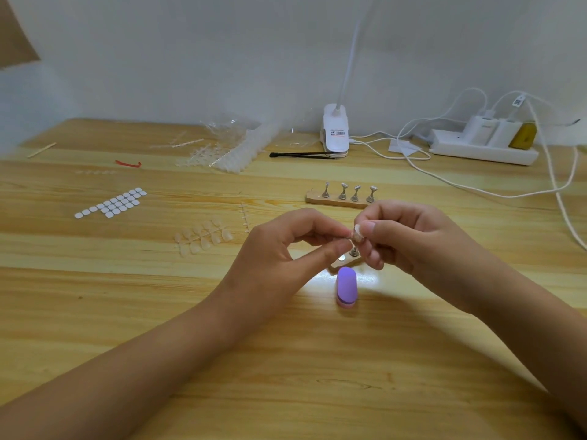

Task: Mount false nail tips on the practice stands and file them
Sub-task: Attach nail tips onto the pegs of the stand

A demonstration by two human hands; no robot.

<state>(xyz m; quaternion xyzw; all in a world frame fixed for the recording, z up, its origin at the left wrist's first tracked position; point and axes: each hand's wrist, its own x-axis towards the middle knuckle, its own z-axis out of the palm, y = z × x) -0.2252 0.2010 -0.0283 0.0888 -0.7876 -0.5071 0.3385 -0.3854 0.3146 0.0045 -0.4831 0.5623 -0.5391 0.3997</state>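
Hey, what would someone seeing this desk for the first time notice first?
Two hands meet mid-table: the left hand and right hand both pinch a practice stand with a pale nail tip on it. Below lies a purple buffer block in bright light, and behind them a wooden base carries four metal stands.
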